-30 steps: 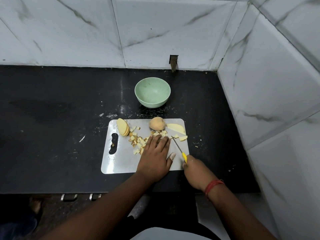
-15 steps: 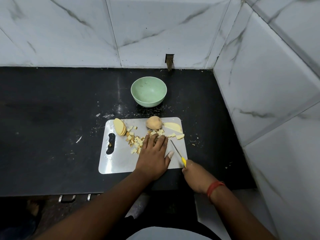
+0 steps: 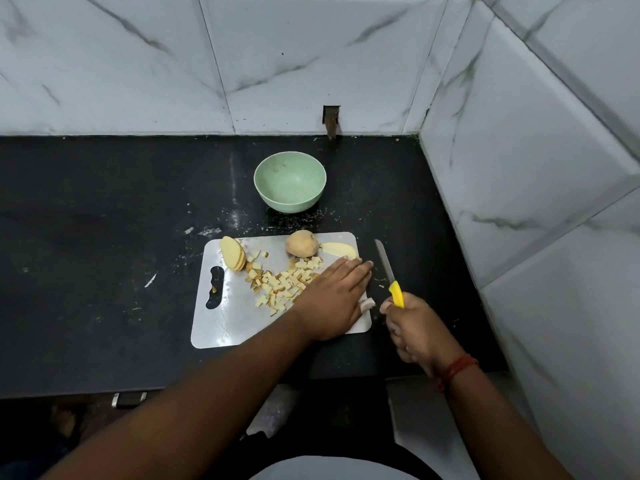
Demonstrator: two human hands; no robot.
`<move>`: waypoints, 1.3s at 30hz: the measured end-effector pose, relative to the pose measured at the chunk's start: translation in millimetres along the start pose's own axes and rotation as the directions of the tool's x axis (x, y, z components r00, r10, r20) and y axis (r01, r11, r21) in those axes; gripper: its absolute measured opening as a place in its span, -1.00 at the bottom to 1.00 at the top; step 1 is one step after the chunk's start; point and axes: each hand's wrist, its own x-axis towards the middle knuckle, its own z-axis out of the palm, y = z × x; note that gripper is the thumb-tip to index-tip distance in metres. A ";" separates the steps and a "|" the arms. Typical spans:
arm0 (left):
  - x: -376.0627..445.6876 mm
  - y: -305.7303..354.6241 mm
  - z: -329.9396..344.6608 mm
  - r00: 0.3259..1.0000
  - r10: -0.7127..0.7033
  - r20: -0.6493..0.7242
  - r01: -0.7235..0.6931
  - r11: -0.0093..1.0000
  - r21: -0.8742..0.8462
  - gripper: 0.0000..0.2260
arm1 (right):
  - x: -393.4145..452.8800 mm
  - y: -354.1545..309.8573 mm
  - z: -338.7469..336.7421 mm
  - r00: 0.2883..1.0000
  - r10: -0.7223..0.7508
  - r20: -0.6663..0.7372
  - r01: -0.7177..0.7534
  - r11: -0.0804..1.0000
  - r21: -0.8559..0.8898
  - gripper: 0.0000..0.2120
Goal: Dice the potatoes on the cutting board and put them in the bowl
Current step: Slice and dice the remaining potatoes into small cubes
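A white cutting board (image 3: 228, 317) lies on the black counter. On it are a stack of potato slices (image 3: 232, 253), a pile of diced potato (image 3: 281, 282), an unpeeled potato piece (image 3: 302, 243) and a pale slice (image 3: 339, 250). My left hand (image 3: 330, 297) lies flat on the board's right part, fingers straight, against the dice. My right hand (image 3: 417, 332) grips the yellow-handled knife (image 3: 389, 275), which points away from me just off the board's right edge. The green bowl (image 3: 290, 181) stands empty behind the board.
Marble-tiled walls close the counter at the back and right. A small dark bracket (image 3: 331, 121) hangs from the back wall behind the bowl. Potato scraps (image 3: 150, 279) dot the counter left of the board. The counter's front edge runs just below the board.
My left hand has slid right across the board, fingers now at its right edge. My right hand has carried the knife off the board to the right.
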 end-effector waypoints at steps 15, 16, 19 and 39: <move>-19.7 -21.6 3.4 0.974 -0.226 -0.003 0.226 0.974 0.001 -0.39 | 33.8 5.3 -0.4 0.989 -0.141 -0.046 0.091 0.823 -0.561 -0.86; -14.7 -20.9 2.5 0.972 -0.233 0.027 0.233 0.972 0.014 -0.36 | 37.7 2.3 0.4 0.986 -0.163 -0.040 0.102 0.773 -0.626 -0.86; -4.5 -18.8 1.6 0.968 -0.238 0.072 0.235 0.971 0.049 -0.31 | 48.0 -4.8 3.5 0.988 -0.153 -0.013 0.094 0.669 -0.738 -0.84; -4.4 -21.1 0.9 0.964 -0.249 0.091 0.249 0.968 0.012 -0.30 | 40.5 6.7 0.6 0.992 -0.113 -0.057 0.051 0.764 -0.643 -0.85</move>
